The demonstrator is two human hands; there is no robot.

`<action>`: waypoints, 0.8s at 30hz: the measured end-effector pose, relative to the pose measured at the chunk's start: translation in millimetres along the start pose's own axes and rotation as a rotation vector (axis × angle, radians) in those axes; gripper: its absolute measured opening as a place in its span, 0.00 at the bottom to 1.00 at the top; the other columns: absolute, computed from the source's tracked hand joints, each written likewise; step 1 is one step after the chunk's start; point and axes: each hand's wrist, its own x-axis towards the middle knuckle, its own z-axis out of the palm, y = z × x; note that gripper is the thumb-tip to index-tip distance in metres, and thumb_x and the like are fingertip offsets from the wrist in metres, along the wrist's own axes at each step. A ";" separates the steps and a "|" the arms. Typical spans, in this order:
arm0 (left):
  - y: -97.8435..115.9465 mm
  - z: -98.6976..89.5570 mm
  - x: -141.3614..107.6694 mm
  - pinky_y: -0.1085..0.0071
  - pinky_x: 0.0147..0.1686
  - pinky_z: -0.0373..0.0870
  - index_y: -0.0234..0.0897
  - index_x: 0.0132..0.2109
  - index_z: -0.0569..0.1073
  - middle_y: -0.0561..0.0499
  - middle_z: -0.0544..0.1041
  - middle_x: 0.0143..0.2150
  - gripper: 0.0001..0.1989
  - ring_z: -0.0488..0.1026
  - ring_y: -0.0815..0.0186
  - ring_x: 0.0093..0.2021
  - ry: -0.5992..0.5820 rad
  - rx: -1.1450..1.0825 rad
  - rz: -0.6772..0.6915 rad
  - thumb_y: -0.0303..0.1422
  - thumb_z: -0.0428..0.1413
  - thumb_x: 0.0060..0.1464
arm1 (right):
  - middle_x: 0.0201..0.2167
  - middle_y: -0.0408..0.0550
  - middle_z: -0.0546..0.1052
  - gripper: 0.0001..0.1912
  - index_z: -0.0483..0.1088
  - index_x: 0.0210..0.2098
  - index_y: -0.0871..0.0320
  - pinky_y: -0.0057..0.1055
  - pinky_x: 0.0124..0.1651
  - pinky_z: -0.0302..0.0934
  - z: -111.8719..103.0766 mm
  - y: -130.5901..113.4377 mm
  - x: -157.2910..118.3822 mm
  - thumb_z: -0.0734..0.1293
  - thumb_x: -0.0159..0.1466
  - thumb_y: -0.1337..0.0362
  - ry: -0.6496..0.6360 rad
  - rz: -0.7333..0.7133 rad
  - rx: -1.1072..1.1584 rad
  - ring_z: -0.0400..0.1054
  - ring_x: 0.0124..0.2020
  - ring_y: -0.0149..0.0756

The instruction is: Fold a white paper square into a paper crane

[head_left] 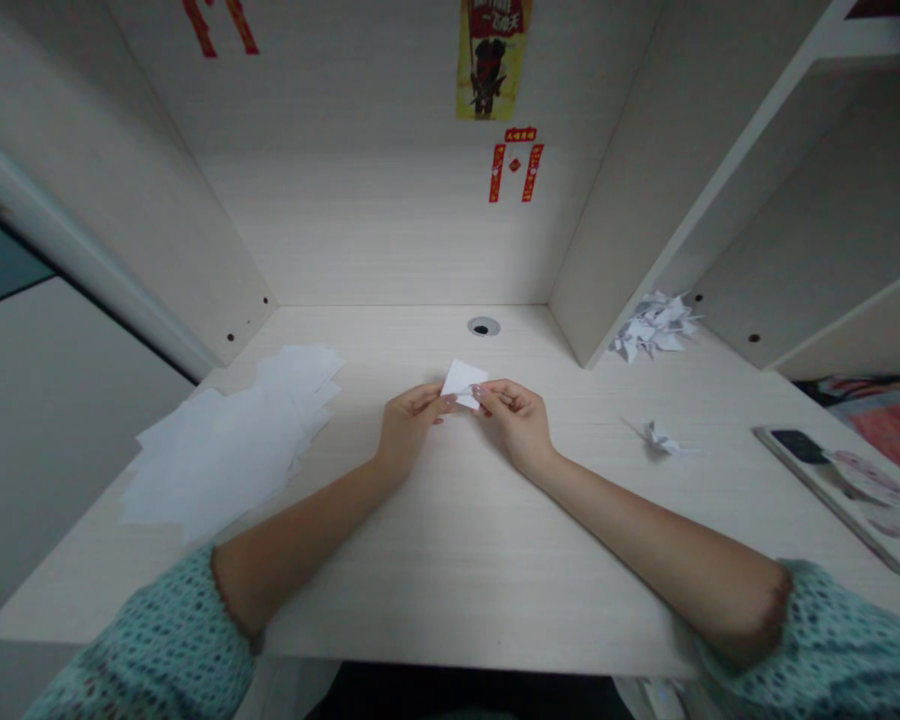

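A small folded piece of white paper (463, 377) is held between my two hands over the middle of the desk. My left hand (411, 425) pinches its lower left edge between thumb and fingers. On the other side, my right hand (519, 420) grips the lower right part, its thumb and forefinger close to a raised flap. My fingers cover the paper's lower corners. To the right of my right hand lies a single folded paper crane (661, 440).
Loose white sheets (232, 450) spread over the desk's left side. A pile of folded paper pieces (656, 325) sits at the back right, beside the upright divider (630, 200). At the right edge lies a phone (847, 490). Behind my hands is a round cable hole (484, 327).
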 end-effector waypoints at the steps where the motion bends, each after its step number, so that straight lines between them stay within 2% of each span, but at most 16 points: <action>1: -0.2 -0.1 0.3 0.72 0.32 0.67 0.41 0.41 0.78 0.50 0.80 0.35 0.15 0.74 0.64 0.35 -0.001 -0.003 -0.003 0.40 0.60 0.45 | 0.20 0.43 0.74 0.11 0.74 0.28 0.58 0.28 0.28 0.58 0.0 -0.2 -0.1 0.71 0.52 0.56 0.003 0.000 0.001 0.65 0.22 0.30; 6: -2.3 -0.8 2.4 0.70 0.35 0.67 0.38 0.35 0.80 0.50 0.80 0.31 0.13 0.73 0.64 0.34 0.023 0.056 -0.019 0.42 0.59 0.45 | 0.20 0.43 0.74 0.10 0.75 0.28 0.58 0.28 0.29 0.58 -0.3 -0.7 -0.6 0.70 0.53 0.57 -0.002 -0.021 -0.008 0.66 0.23 0.30; 14: -1.8 0.1 2.8 0.70 0.35 0.67 0.38 0.33 0.80 0.50 0.79 0.30 0.13 0.72 0.66 0.32 0.014 0.055 -0.046 0.43 0.58 0.46 | 0.20 0.42 0.74 0.10 0.75 0.29 0.58 0.27 0.27 0.56 0.8 1.9 -0.7 0.71 0.52 0.57 0.023 0.008 0.031 0.64 0.22 0.29; 20: -1.7 -0.4 3.9 0.72 0.35 0.66 0.37 0.36 0.79 0.49 0.79 0.34 0.14 0.73 0.65 0.36 -0.063 0.010 -0.032 0.41 0.59 0.46 | 0.21 0.44 0.76 0.11 0.75 0.28 0.59 0.28 0.29 0.59 0.1 -0.5 0.3 0.71 0.52 0.57 0.047 -0.037 -0.047 0.66 0.23 0.31; 24: -1.9 -1.1 4.4 0.72 0.35 0.67 0.37 0.37 0.79 0.50 0.80 0.35 0.15 0.73 0.65 0.36 -0.092 0.040 -0.047 0.42 0.60 0.44 | 0.23 0.46 0.77 0.10 0.75 0.27 0.59 0.29 0.31 0.61 -1.5 1.4 0.6 0.71 0.52 0.58 0.010 -0.065 -0.117 0.67 0.25 0.32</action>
